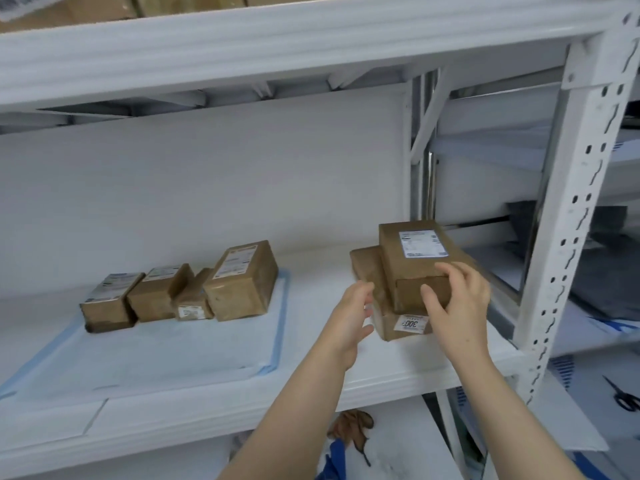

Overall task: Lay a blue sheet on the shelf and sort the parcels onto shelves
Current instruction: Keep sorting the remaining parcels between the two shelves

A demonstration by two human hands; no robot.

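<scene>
- Gripping the near end of the top parcel (pixel 412 268) with the right hand (pixel 457 306), thumb pressing on the front face, fingers curling over the top edge
- Holding the left hand (pixel 349 317) just beside the stack, thumb and fingers apart and loosely cupped, closing on nothing; touching the lower parcel (pixel 386 325) or not, impossible to tell through the blur
- Reaching in with both forearms from the bottom of the view, hands apart from each other, the stack between them
- Showing a white label (pixel 422 243) face up on the top parcel, lying askew across the lower parcel, and a white sticker (pixel 410 322) marked 300 on the lower one's front
- Standing this stack on the bare white right part of the shelf (pixel 398 368), apart from the blue sheet (pixel 173 351)
- Covering the left part of the same shelf with the blue sheet, pale in the middle, darker blue along the border
- Carrying a row of four parcels (pixel 156 296) along the sheet's back half, side by side, labels up, the largest parcel (pixel 242 282) at the right end
- Framing the right side with a white upright post (pixel 568 258) punched with holes, an upper beam (pixel 277 39) crossing overhead, cardboard boxes (pixel 69 12) peeking above it at top left
- Showing black scissors (pixel 625 398) on a lower surface at far right, beyond the post
</scene>
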